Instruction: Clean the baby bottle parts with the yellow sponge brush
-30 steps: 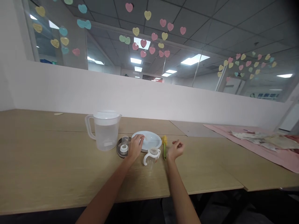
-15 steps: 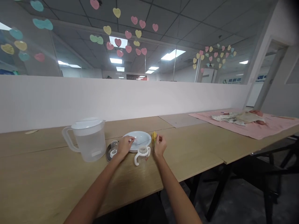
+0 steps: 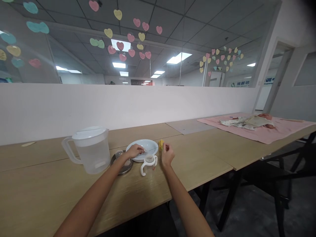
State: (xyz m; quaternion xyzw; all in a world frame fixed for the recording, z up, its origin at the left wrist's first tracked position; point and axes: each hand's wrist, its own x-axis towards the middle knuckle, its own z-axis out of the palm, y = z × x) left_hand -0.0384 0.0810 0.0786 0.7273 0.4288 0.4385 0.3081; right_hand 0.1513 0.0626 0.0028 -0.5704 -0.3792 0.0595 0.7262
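My left hand (image 3: pixel 135 150) reaches over the white bowl (image 3: pixel 152 142), its fingertips closed on a small whitish translucent piece (image 3: pixel 145 150) whose kind I cannot make out. From there a thin dark stick (image 3: pixel 153 148) runs across the bowl to the pinched fingers of my right hand (image 3: pixel 168 154). Just beyond those fingertips is a yellow, sponge-like tuft (image 3: pixel 161 144); whether it joins the stick is unclear. A clear baby bottle (image 3: pixel 149 167) with a white two-handled collar stands uncapped in front of the bowl. Under my left forearm lies a round metal tray (image 3: pixel 127 168) bearing a clear cap (image 3: pixel 119 153).
At the left stands a translucent lidded pitcher (image 3: pixel 96 153) holding clear liquid. To the far right, a pink cloth (image 3: pixel 261 135) carries a clothed doll (image 3: pixel 256 121). The wooden table (image 3: pixel 197 168) ends at a near edge, with dark chairs (image 3: pixel 261 174) beyond its right side.
My left hand has shifted from the bowl's near-left edge further in over the bowl, uncovering more of the metal tray. The right hand keeps its pinch by the yellow tuft. The view has turned slightly right.
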